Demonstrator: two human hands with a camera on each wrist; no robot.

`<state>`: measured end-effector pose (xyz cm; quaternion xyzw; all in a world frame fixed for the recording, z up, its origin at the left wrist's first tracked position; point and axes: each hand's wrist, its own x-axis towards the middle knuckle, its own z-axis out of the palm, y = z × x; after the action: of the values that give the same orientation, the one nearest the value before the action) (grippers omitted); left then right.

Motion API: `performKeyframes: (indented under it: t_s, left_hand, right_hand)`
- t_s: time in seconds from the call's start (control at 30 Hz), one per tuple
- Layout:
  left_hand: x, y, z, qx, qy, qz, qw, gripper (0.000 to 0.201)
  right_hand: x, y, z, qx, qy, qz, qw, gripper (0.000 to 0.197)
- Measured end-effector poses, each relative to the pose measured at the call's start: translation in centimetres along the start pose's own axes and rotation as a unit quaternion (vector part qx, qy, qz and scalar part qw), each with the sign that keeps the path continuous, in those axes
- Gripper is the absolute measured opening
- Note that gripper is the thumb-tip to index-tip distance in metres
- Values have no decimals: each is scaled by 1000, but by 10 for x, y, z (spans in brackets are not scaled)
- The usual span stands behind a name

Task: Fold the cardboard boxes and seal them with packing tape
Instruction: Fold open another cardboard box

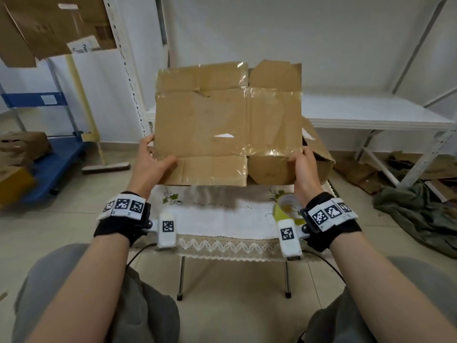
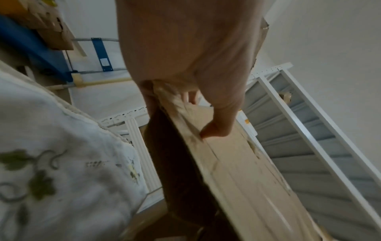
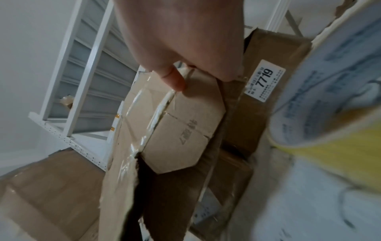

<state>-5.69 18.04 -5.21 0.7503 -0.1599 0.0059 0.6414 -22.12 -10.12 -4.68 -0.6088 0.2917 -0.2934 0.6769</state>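
Note:
A flattened brown cardboard box (image 1: pixel 222 125) with old clear tape across it is held upright above the small table. My left hand (image 1: pixel 154 159) grips its lower left edge, thumb on the near face (image 2: pixel 214 130) and fingers behind. My right hand (image 1: pixel 301 160) grips the lower right edge, thumb pressing the near face (image 3: pixel 175 79) beside an angled flap (image 3: pixel 181 130). A roll of packing tape (image 1: pixel 289 209) with a yellow rim lies on the table under my right wrist and looms large in the right wrist view (image 3: pixel 329 106).
The small folding table (image 1: pixel 222 224) carries a white embroidered cloth. Behind it stands a white metal shelf (image 1: pixel 371 112). More cardboard lies behind the held box (image 3: pixel 266 101), on the floor right (image 1: pixel 366 174) and on a blue cart (image 1: pixel 49 164) left. A dark cloth (image 1: pixel 420 214) lies right.

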Motion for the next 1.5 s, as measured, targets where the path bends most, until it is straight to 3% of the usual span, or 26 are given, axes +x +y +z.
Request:
performKeyframes:
  t_s: [0.23,0.37,0.43,0.5,0.57,0.7,0.8,0.9,1.13,1.27,1.4,1.5]
  left_hand:
    - [-7,-6,-2,-5,-30,12,999,82]
    - [-3,-8,-2,2,-26,32,999,83]
    - [-4,-7,1,-46,-37,21,998,100]
    - [-6,-5,3,-79,-44,21,996,117]
    - [-8,-1,6,-89,-40,31,995,121]
    - [-13,10,12,-61,-22,70,995,103]
    - [-18,16,17,-28,-25,109,993,75]
    - [-20,17,21,-70,-38,117,990,58]
    - [-15,25,16,-177,-47,64,981,73]
    - [-17,32,18,-171,-61,96,979,87]
    - [-18,39,16,-169,-65,121,976,68]
    - [-16,41,14,-172,-65,128,975,62]
  right_hand:
    - [-10,10,-8,38,-26,-28,999,20]
    - [-9,13,-9,16,-76,-27,997,73]
    - [-11,12,-6,5,-101,-21,995,87]
    - [-13,10,-1,-1,-119,-25,993,83]
    - [-17,8,4,-8,-131,-37,991,66]
    - [-17,10,9,8,-128,-23,991,36]
    - [-15,11,13,-10,-151,-70,986,41]
    - [-14,10,12,1,-146,-126,981,45]
    - [-26,-17,12,60,-146,-175,972,34]
    - [-36,-19,11,49,-169,-234,956,62]
    - [-31,-24,4,86,-146,-284,944,59]
    - [-24,-28,2,81,-145,-293,942,41]
